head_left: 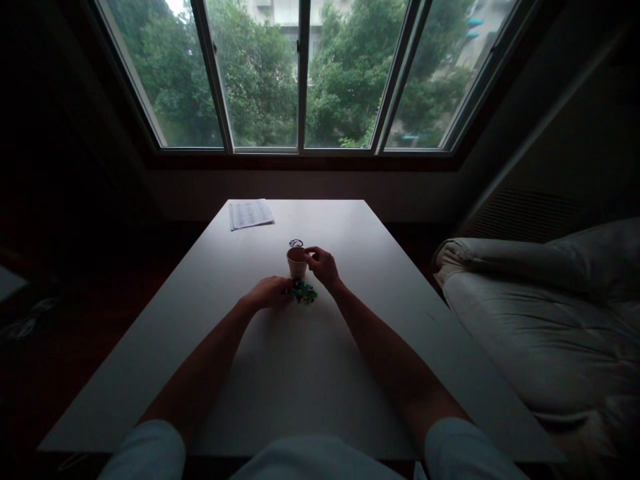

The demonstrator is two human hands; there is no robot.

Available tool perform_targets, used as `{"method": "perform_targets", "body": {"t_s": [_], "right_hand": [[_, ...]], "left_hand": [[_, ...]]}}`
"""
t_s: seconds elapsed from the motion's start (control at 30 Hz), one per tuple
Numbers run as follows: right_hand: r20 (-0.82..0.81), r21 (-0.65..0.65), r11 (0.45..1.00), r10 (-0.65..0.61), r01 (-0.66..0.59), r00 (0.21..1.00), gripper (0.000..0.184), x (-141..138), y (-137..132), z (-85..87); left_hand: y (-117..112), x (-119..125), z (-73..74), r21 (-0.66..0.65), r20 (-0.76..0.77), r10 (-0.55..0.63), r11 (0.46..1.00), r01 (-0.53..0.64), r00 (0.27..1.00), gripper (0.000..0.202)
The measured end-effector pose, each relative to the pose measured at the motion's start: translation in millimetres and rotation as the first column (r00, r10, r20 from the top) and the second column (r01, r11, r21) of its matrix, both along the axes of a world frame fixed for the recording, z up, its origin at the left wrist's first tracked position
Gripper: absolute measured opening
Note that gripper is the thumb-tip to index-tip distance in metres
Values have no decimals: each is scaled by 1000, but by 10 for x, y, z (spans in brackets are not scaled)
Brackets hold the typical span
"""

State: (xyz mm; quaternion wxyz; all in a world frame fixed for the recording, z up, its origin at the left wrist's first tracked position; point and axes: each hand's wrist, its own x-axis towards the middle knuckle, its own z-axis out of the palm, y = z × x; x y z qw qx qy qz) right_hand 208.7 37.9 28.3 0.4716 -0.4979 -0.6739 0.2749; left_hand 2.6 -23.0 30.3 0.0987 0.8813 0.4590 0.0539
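A small paper cup (297, 264) stands upright near the middle of the white table (280, 373). My right hand (324, 266) hovers at the cup's rim with thumb and forefinger pinched together; what they pinch is too small to see. Just in front of the cup lies a little pile of colourful small pieces (304, 292). My left hand (270, 292) rests on the table with its fingers curled at the left edge of that pile, touching it. A small round dark object (296, 243) lies just behind the cup.
A printed sheet of paper (250, 213) lies at the table's far left. A pale cushioned couch (545, 313) stands close along the right side. Large windows (305, 73) with trees outside fill the far wall. The room is dim.
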Motion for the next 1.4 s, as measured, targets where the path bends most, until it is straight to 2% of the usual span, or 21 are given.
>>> {"method": "perform_targets", "body": {"t_s": [0.5, 0.63, 0.73, 0.87, 0.93, 1.0, 1.07, 1.13, 1.2, 1.27, 1.3, 1.4], "right_hand": [[-42, 86, 990, -109, 112, 993, 32, 154, 55, -88], [-14, 54, 996, -74, 75, 997, 30, 205, 84, -116], [32, 52, 997, -52, 50, 998, 27, 238, 78, -72], [66, 129, 979, -165, 155, 984, 25, 323, 70, 56], [99, 126, 978, -182, 169, 978, 24, 406, 90, 108], [184, 52, 995, -95, 87, 978, 20, 504, 119, 128], [290, -98, 993, 91, -65, 953, 15, 593, 137, 113], [362, -285, 932, 319, -222, 876, 11, 648, 133, 72], [382, -445, 835, 505, -325, 774, 17, 658, 107, 22], [390, -529, 770, 595, -358, 703, 32, 630, 74, -23], [404, -542, 759, 612, -361, 680, 41, 608, 59, -43], [494, -509, 781, 609, -362, 621, 59, 545, 37, -95]], "left_hand": [[29, 20, -91, 69, 29, 4, 998, -6, 1000, 14], [29, 6, -81, 71, 27, 19, 997, -21, 999, 15], [33, -9, -54, 65, 44, 23, 998, -26, 999, 14], [36, -37, -15, 36, 58, 21, 999, -24, 998, 14], [36, -49, -3, 29, 63, 21, 999, -23, 998, 14], [38, -60, 1, 35, 78, 25, 999, -28, 997, 14], [45, -74, -3, 49, 91, 47, 997, -51, 995, 14], [54, -94, -13, 60, 92, 80, 995, -86, 993, 15], [59, -115, -26, 70, 84, 112, 991, -118, 990, 18], [59, -130, -37, 77, 71, 140, 986, -146, 988, 23], [58, -132, -42, 78, 62, 156, 984, -160, 986, 26], [49, -118, -49, 64, 24, 197, 978, -198, 980, 31]]}}
